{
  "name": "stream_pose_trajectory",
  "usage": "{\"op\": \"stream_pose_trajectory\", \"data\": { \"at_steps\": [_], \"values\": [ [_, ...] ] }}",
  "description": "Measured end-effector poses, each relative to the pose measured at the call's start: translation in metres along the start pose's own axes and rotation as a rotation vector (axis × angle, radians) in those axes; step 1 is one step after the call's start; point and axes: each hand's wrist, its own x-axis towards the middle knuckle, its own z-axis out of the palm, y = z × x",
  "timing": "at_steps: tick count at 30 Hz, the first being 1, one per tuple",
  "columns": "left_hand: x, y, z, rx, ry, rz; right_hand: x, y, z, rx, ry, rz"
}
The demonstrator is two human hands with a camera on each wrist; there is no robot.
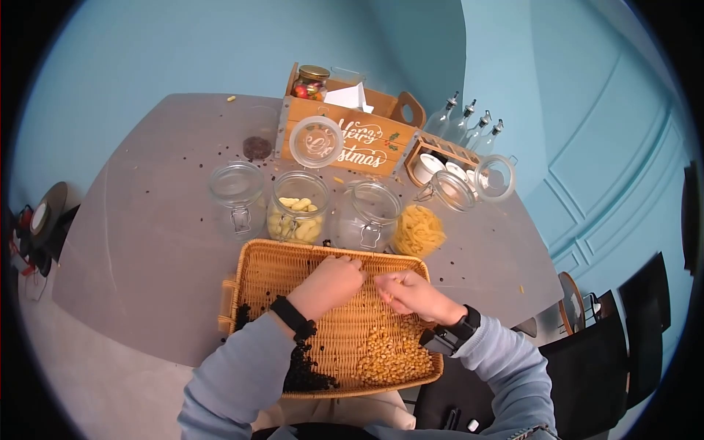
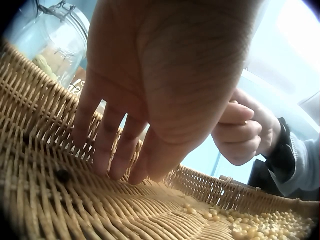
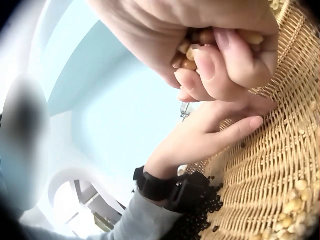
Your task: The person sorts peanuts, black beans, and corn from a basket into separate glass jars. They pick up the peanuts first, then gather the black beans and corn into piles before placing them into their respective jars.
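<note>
A wicker basket (image 1: 323, 257) holds yellow corn kernels (image 1: 392, 356) at its near right and black beans (image 1: 304, 370) at its near left. My left hand (image 1: 331, 282) reaches down inside toward the far side. In the left wrist view its fingers (image 2: 117, 145) are nearly straight, their tips at the weave, and a single black bean (image 2: 62, 175) lies beside them. Above the basket's right half, my right hand (image 1: 405, 293) curls round several corn kernels (image 3: 189, 57), which show between palm and fingers in the right wrist view.
Behind the basket stand glass jars: a jar of peanuts (image 1: 297, 220), a see-through jar (image 1: 370, 216) and one with pasta (image 1: 419, 231). Farther back are a wooden crate (image 1: 352, 136) and several glass bottles (image 1: 462, 125). Loose beans dot the grey table (image 1: 139, 242).
</note>
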Motion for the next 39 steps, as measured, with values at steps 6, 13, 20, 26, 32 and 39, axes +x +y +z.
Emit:
{"op": "stream_pose_trajectory", "data": {
  "at_steps": [6,13,20,26,32,39],
  "values": [
    [0.003,0.001,-0.002,0.025,-0.067,-0.019,0.015,-0.023,-0.009,0.244,0.047,0.037],
    [0.004,0.001,-0.005,-0.003,-0.143,-0.037,0.057,-0.063,-0.028,0.358,0.162,-0.181],
    [0.003,0.001,-0.004,-0.005,-0.126,-0.041,0.110,-0.075,-0.050,0.138,0.350,-0.386],
    [0.003,0.001,0.000,0.036,-0.113,-0.025,0.138,-0.058,-0.055,-0.425,0.676,-0.491],
    [0.003,0.001,0.001,0.054,-0.084,-0.018,0.137,-0.059,-0.044,-0.858,0.794,-0.397],
    [0.004,0.001,0.002,0.061,-0.097,-0.032,0.139,-0.054,-0.048,-0.959,0.719,-0.323]
  ]
}}
